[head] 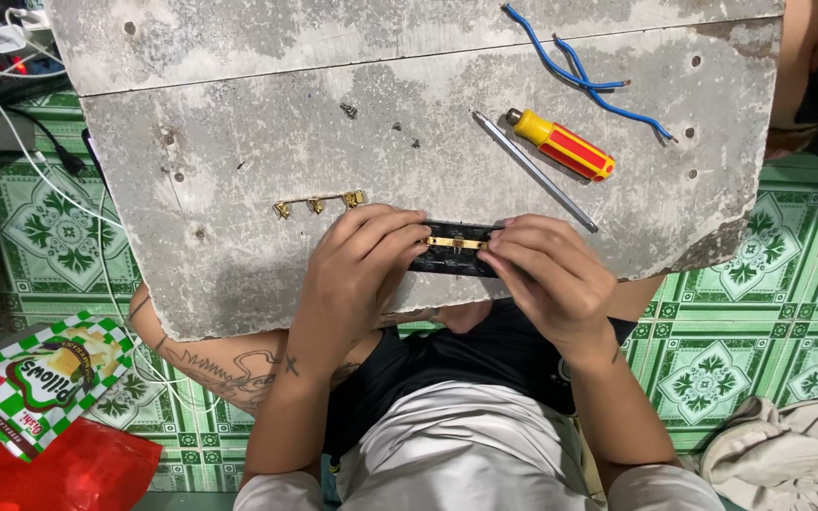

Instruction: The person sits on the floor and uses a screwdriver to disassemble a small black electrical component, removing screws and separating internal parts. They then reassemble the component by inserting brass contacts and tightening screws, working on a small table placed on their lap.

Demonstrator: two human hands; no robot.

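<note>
A black plastic socket body (453, 252) lies on a grey concrete slab (239, 161), close to the slab's near edge, and everything else is placed from it. The left hand (357, 260) closes on its left end, fingers curled over the top and thumb underneath, so that end is covered. The right hand (542, 270) pinches its right end between fingertips and thumb. Between the two hands the middle of the black part shows, with a brass strip (456, 243) set along it; the fingertips of both hands touch the ends of that strip.

Left of the socket body and a little farther up the slab lies a second brass strip with screw terminals (319, 202), apart from the left hand. Up and right of the socket body rests a screwdriver with a yellow and red handle (560, 144); its long steel shaft (534, 170) ends near the right hand's knuckles. Beyond the screwdriver lie two blue wires (584, 83). A few loose small screws (348, 110) sit farther up the slab, straight beyond the socket body.

Bare slab lies open to the left and beyond the hands; the near edge runs just beneath the wrists, and the broken right edge is near the right hand.
</note>
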